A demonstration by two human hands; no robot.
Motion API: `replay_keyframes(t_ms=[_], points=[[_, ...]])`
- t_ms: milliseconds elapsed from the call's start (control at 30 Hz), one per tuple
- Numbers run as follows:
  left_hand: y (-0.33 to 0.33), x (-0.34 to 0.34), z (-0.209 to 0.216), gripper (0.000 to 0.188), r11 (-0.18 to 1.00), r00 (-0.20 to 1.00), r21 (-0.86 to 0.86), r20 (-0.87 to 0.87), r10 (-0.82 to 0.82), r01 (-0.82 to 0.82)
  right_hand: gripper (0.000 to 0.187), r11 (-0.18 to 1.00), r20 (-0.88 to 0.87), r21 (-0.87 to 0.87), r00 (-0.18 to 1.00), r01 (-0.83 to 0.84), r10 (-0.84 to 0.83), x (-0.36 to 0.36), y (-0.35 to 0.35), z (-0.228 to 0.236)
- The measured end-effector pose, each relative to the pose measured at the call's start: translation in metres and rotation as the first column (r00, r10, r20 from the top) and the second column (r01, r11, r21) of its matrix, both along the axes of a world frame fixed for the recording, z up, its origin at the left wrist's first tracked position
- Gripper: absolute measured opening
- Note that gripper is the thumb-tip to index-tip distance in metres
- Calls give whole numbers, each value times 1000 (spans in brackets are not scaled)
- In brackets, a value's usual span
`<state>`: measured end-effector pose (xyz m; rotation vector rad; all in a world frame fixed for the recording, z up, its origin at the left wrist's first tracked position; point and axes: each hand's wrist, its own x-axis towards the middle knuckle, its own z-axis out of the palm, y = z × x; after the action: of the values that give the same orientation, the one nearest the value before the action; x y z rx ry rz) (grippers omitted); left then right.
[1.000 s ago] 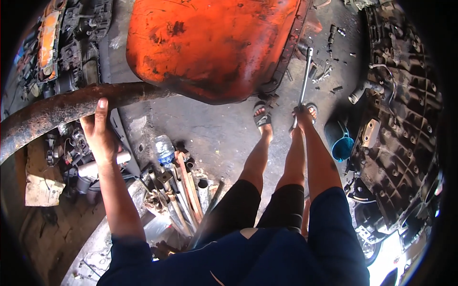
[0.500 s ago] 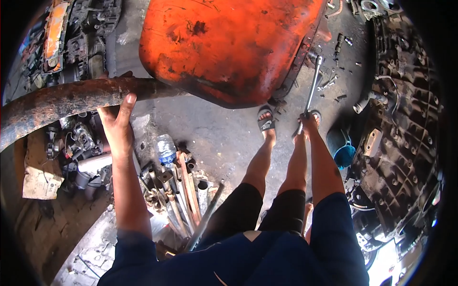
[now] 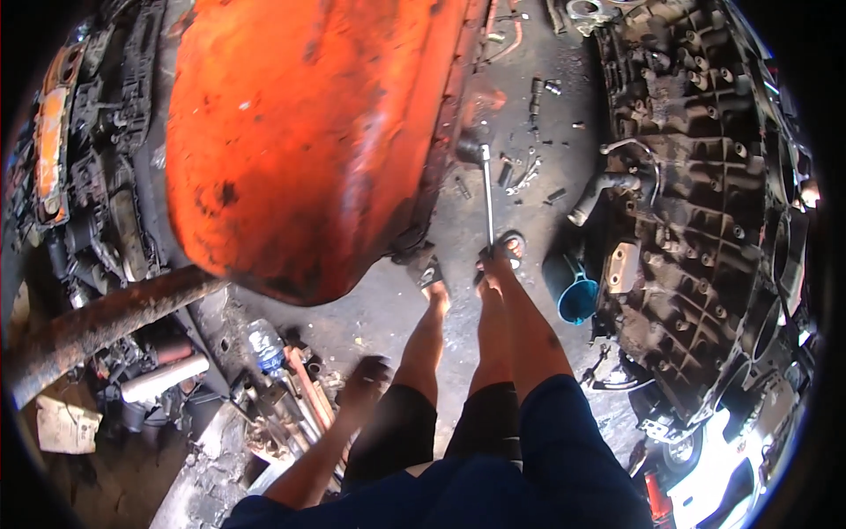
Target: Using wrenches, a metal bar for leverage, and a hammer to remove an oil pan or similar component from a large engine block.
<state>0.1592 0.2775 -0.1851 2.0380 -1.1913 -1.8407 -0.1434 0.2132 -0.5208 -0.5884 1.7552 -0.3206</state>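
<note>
My right hand (image 3: 495,266) is closed round the lower end of a long chrome socket wrench handle (image 3: 489,198). The handle points away from me, and its far end meets a dark round socket or fitting (image 3: 472,145) beside the flanged edge of a big orange metal casing (image 3: 282,150). My left hand (image 3: 365,386) is off the rusty pipe (image 3: 115,322) and hangs over the left thigh. It is smeared by motion and dark at the fingers, so whether it holds anything does not show.
A dirty engine block (image 3: 687,203) stands at the right, with a blue bucket (image 3: 577,301) beside it. Sockets and small wrenches (image 3: 526,176) lie on the floor. Near my left leg are a bundle of metal rods (image 3: 304,401) and a plastic bottle (image 3: 266,346).
My left hand has let go of the rusty pipe and moved back toward my thigh. The view has turned, shifting the casing left and lower. My right hand keeps hold of the wrench.
</note>
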Motion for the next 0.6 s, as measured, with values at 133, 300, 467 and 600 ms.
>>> replay_keyframes(t_ms=[133, 300, 467, 600], points=[[-29, -128, -17, 20, 965, 944, 46, -225, -242, 258, 21, 958, 78, 29, 956, -285, 282, -63, -10, -16], [-65, -176, -19, 21, 971, 986, 231, -166, -23, 62, 40, 709, 38, 33, 710, -705, 704, -60, -76, -16], [-69, -161, -28, 19, 961, 994, 256, -46, -96, 105, 39, 781, -480, 216, 633, -586, 608, -68, -106, -70], [-53, -145, -38, 37, 959, 997, 276, 28, -71, 60, 45, 851, -322, 394, 815, -347, 481, -107, -174, -132]])
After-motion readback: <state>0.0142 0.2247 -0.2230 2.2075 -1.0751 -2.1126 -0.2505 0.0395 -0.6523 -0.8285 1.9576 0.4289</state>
